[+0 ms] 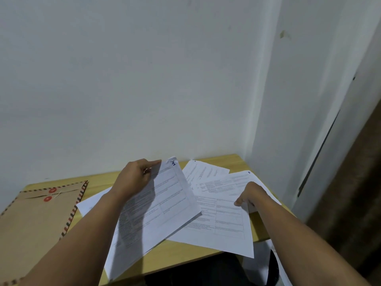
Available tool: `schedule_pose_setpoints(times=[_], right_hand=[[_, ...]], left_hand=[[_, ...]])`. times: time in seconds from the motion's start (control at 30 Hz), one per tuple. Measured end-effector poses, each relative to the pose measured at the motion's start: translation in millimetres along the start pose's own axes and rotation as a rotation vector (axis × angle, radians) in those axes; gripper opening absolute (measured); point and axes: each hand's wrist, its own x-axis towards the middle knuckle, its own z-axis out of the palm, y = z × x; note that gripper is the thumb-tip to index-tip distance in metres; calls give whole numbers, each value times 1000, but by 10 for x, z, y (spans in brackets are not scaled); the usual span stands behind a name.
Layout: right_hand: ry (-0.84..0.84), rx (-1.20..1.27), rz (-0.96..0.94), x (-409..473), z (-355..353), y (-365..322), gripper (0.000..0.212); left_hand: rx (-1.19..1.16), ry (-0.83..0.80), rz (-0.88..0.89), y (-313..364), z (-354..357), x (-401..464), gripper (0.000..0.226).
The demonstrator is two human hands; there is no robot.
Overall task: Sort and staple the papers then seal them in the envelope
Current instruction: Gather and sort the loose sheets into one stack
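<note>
Our left hand (134, 178) pinches sheet 1 (165, 203) mid-frame; right hand (250, 195) pins page 5 (233, 182). Floppy, so we'd grip edges.

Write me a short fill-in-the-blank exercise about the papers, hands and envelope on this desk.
1. The left hand holds the sheet marked with the number ____.
2. The envelope lies at the ____ end of the desk.
3. The right hand presses on loose papers; a far sheet's corner shows the number ____.

Missing words: 1; left; 5
</note>
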Motion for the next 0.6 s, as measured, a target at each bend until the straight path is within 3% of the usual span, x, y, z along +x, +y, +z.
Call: schedule_pose_setpoints(times=[0.4, 0.6], right_hand=[[-2, 19, 17, -60, 67, 42, 44], [-10, 66, 10, -95, -9, 5, 50]], left_hand=[[-6, 24, 1, 107, -63, -44, 59], [24, 11, 7, 151, -74, -74, 55]])
